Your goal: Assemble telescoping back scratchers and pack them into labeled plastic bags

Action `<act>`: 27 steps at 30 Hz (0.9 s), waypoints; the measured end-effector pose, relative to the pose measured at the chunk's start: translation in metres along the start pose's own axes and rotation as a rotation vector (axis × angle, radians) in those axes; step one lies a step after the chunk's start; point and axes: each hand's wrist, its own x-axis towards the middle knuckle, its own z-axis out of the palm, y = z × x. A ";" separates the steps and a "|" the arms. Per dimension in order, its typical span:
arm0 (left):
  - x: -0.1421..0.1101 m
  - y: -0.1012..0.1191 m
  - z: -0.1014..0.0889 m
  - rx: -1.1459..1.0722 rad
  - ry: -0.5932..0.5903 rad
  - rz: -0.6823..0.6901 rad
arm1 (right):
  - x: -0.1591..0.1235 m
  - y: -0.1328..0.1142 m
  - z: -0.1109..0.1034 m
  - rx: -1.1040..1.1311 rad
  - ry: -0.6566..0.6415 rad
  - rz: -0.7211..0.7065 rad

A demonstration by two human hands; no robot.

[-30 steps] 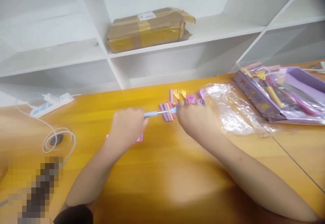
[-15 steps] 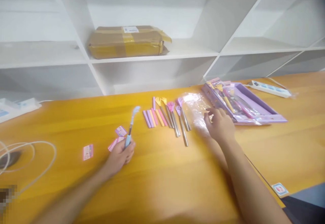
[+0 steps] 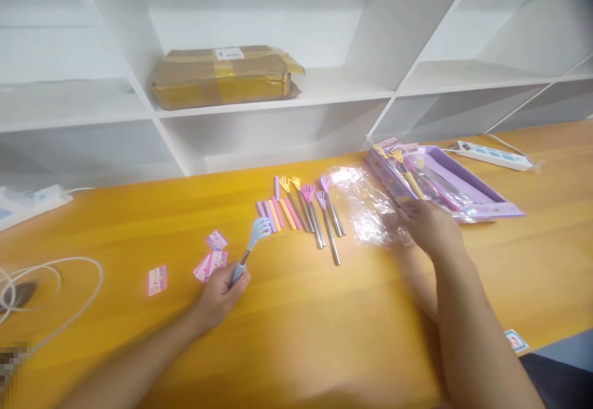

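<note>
Light-blue back scratcher (image 3: 254, 236) is noted above the bench (image 3: 324, 335), left of its middle, gripped by its handle in the left hand (image 3: 223, 295), with fingers and thumb wrapped round. The right hand (image 3: 432, 227) is positioned at the near left corner of the purple box (image 3: 484, 186), beside the clear plastic bag (image 3: 370, 208); its fingers are largely hidden, so whether anything is gripped cannot be told. For this reach made with one hand occupied, it is judged best that the scratcher be held by the handle alone, with no load placed on the prongs, and that its head be held clear of the coloured tubes (image 3: 277, 214) lying behind it. Any film should be pinched at a loose edge and raised, not dragged, since the wrapped back scratchers (image 3: 413, 185) could be pulled over the box wall with it. As to condition, a claw-shaped head with spread, curved prongs is observed, tilted up and away from the hand; a short length of metal shaft is exposed between head and handle, and a matching light-blue handle is partly covered by the hand. No breakage is visible, though fine marks cannot be assessed owing to blur. For comparison, loose back scratchers (image 3: 307, 194) in yellow, pink and lilac are laid nearby, their metal shafts bare.
</note>
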 end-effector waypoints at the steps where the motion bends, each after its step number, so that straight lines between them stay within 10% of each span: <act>1: 0.000 0.001 0.000 0.019 0.013 0.014 | -0.001 0.002 -0.005 0.026 -0.031 0.022; 11: 0.002 0.001 0.000 0.012 0.060 0.002 | -0.010 -0.007 -0.006 0.053 -0.300 0.069; 21: 0.003 0.012 0.000 0.136 0.049 0.028 | -0.002 -0.003 0.019 -0.045 -0.031 0.021; 27: 0.003 0.015 0.000 0.128 0.039 0.028 | 0.007 -0.006 0.034 -0.068 -0.090 -0.005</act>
